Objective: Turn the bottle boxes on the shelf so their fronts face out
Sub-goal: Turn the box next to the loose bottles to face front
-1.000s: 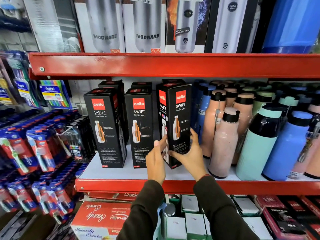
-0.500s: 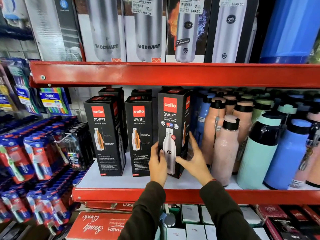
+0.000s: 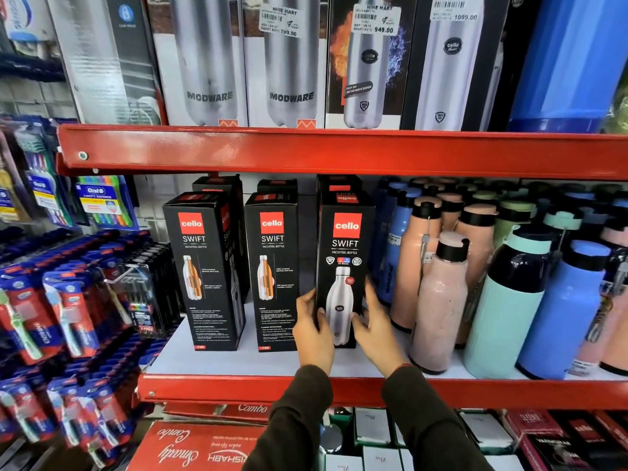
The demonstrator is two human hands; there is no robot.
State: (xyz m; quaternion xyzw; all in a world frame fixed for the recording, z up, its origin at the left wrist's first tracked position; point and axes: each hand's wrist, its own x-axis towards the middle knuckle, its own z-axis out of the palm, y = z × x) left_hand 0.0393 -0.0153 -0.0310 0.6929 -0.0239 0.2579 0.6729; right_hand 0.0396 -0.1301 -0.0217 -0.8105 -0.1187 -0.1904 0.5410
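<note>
On the shelf [image 3: 238,362], three black bottle boxes stand in the front row, and they are taken here from the left end toward the right.

The left box [image 3: 204,270] stands near the shelf's left end, upright, with the text-heavy panel and a small cutaway bottle turned outward. It is untouched by either hand. The middle box [image 3: 273,266] stands just beside it, showing the same kind of panel, and is judged not yet turned.

The third box [image 3: 343,263] is held low down between both hands. The left hand [image 3: 314,329] is closed on its left edge, fingers wrapped onto the side; the right hand [image 3: 377,329] is pressed against its right side with the fingers spread narrowly along it. A second ago this box was angled, with a corner pointing out and two panels visible; half a second ago it was partly swung round. Now the large silver bottle picture faces squarely out, and the box stands upright near the shelf's front edge, just left of the pink bottles [image 3: 438,300].

The turn of this box is judged complete; release and the two boxes to the left are judged to remain.
</note>
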